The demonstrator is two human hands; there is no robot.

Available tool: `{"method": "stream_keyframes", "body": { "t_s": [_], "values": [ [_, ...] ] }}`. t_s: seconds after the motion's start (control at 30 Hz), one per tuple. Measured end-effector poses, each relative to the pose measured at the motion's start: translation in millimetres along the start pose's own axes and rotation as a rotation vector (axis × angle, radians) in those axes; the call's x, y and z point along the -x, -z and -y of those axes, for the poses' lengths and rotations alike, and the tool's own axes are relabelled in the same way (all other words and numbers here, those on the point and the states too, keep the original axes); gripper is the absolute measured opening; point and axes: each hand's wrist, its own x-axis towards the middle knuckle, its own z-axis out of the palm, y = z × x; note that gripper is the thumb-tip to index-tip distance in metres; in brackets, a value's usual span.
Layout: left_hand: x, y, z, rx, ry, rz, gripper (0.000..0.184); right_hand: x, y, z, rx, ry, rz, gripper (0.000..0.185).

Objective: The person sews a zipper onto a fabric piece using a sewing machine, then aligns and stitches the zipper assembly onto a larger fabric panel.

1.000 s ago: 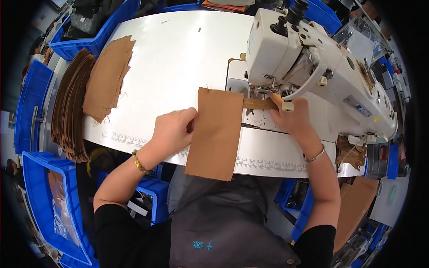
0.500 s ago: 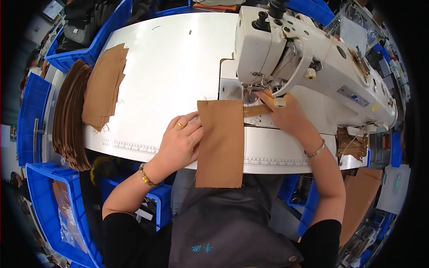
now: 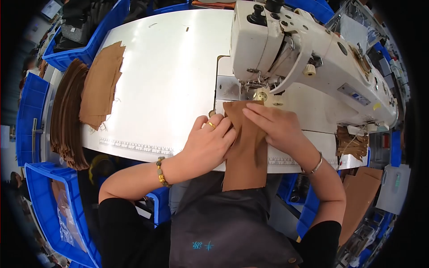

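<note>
A rectangular piece of brown fabric (image 3: 245,172) lies in front of the sewing machine (image 3: 263,49), its lower end hanging over the table's front edge. Soft folds run through its middle. My left hand (image 3: 208,145) is closed on the fabric's left edge, fingers curled and the thumb hidden. Stretched fingers of my right hand (image 3: 279,127) rest on the fabric's upper right part, close to its top edge. The presser foot and needle area (image 3: 254,85) sit just beyond that top edge.
Left on the white table (image 3: 156,89) lie a flat stack of brown pieces (image 3: 103,85) and a thick folded bundle (image 3: 67,111). Blue bins (image 3: 33,118) surround the table. More brown pieces (image 3: 351,143) sit at the right, under the machine's end.
The brown fabric has shifted right, toward the needle area, with my left hand. My right hand has come back from beside the presser foot onto the fabric. A tan strip is now out of sight.
</note>
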Motion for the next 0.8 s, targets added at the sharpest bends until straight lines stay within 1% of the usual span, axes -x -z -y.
{"method": "stream_keyframes", "body": {
  "t_s": [0.03,0.13,0.17,0.23,0.3,0.33,0.4,0.43,0.5,0.53,0.6,0.63,0.7,0.8],
  "values": [
    [-4,-3,3,0.012,-0.010,-0.064,0.038,-4,-10,-4,0.027,-0.028,-0.027,0.029],
    [-16,2,25,0.083,-0.045,-0.013,0.038,-6,-25,-12,0.057,-0.009,-0.015,0.028],
    [-19,4,33,0.096,-0.029,-0.045,0.034,-7,-24,-14,0.056,-0.007,-0.019,0.028],
    [-21,-4,53,0.150,-0.028,-0.081,0.034,-6,-23,-15,0.134,-0.023,-0.007,0.027],
    [-23,-9,59,0.246,-0.009,-0.125,0.033,-4,-26,-14,0.178,-0.017,-0.007,0.030],
    [-23,-8,59,0.245,-0.013,-0.122,0.033,-3,-28,-13,0.223,-0.015,-0.005,0.032],
    [-23,-7,56,0.259,-0.011,-0.139,0.042,-5,-28,-11,0.189,0.004,-0.018,0.031],
    [-23,-6,54,0.265,-0.011,-0.136,0.042,-5,-27,-10,0.153,0.031,-0.026,0.029],
    [-20,-6,48,0.227,0.044,-0.163,0.056,-6,-27,-8,0.136,0.013,-0.012,0.030],
    [-21,-7,47,0.230,0.053,-0.163,0.056,-7,-28,-7,0.123,-0.006,-0.008,0.032],
    [-22,-9,44,0.128,0.004,-0.164,0.069,-7,-28,-7,0.098,-0.006,-0.014,0.032],
    [-21,-10,44,0.129,0.009,-0.163,0.069,-7,-28,-7,0.080,-0.010,-0.024,0.032],
    [-20,-13,43,0.077,0.002,-0.044,0.072,-7,-26,-5,0.101,-0.012,-0.008,0.033],
    [-22,-11,43,0.113,0.009,-0.034,0.070,-6,-24,-8,0.144,0.000,-0.002,0.036]
  ]
}}
